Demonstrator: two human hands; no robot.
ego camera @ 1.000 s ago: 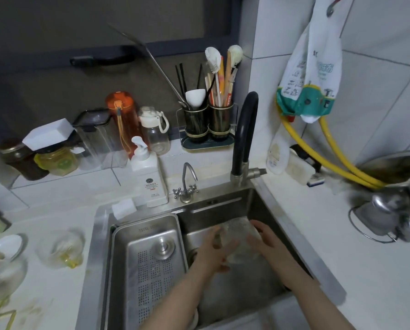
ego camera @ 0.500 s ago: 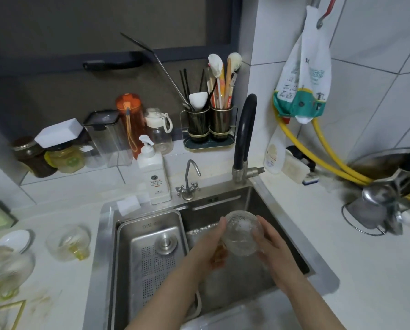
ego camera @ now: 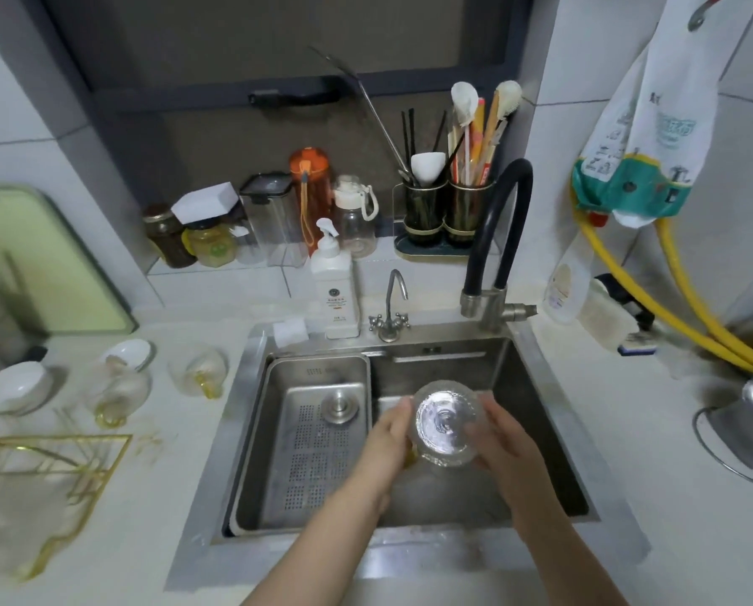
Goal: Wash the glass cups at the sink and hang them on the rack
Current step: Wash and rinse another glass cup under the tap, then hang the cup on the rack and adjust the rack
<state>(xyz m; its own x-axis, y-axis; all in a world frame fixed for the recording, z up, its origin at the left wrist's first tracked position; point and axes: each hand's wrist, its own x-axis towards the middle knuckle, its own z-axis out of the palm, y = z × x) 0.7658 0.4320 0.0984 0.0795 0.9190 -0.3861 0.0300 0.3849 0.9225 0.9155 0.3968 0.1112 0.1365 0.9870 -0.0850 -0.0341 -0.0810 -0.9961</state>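
Note:
A clear ribbed glass cup (ego camera: 444, 424) is held over the steel sink (ego camera: 540, 430), its round bottom turned up toward me. My left hand (ego camera: 387, 439) grips its left side and my right hand (ego camera: 503, 443) its right side. A bit of yellow handle shows under my left fingers. Two more glass cups with yellow handles lie on the counter to the left, one (ego camera: 199, 369) near the sink and another (ego camera: 118, 393) further out. A gold wire rack (ego camera: 46, 465) stands at the far left front.
A perforated steel tray (ego camera: 313, 435) fills the sink's left half. The black faucet (ego camera: 497, 238) and a small tap (ego camera: 390, 308) stand behind the basin, beside a soap bottle (ego camera: 333, 282). White bowls (ego camera: 11, 387) sit left. A ladle stand (ego camera: 750, 435) is at right.
Both hands lifted the cup out of the basin and turned its bottom toward me. The view swung left, bringing the rack and more of the left counter into sight.

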